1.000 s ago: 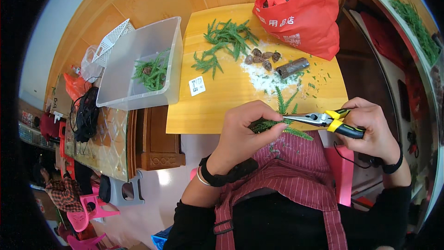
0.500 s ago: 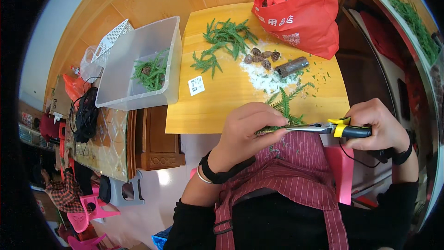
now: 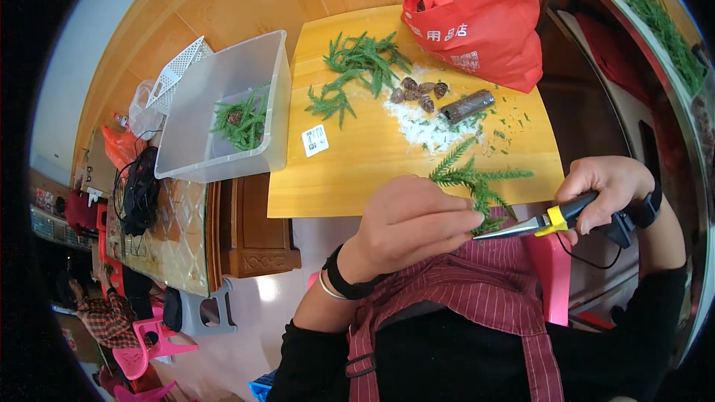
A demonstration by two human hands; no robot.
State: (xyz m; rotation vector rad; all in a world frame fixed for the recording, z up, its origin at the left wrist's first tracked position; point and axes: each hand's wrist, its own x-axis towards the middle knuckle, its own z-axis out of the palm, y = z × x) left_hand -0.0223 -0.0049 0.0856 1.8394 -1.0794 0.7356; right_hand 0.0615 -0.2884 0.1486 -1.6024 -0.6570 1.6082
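My left hand (image 3: 417,219) is closed on a green fir sprig (image 3: 477,179), whose needled tips fan out past my fingers over the table's near edge. My right hand (image 3: 607,187) grips needle-nose pliers (image 3: 555,221) with yellow and black handles. Their long metal jaws point left, with the tip right beside my left fingertips and the sprig's lower end. Whether the jaws pinch anything is hard to see. Beyond the sprig lie white flakes (image 3: 428,128), several small pine cones (image 3: 418,91) and a dark brown roll (image 3: 468,106).
More green sprigs (image 3: 363,63) and a white label (image 3: 314,140) lie on the yellow table (image 3: 328,186). A red bag (image 3: 484,33) of pine cones stands at its far right. Left is a clear plastic bin (image 3: 279,104) holding greenery. Another person (image 3: 108,313) sits far left.
The pliers have tilted, their handles now higher and their tip lower near my left fingers. The sprig has turned, and its tips now spread farther right.
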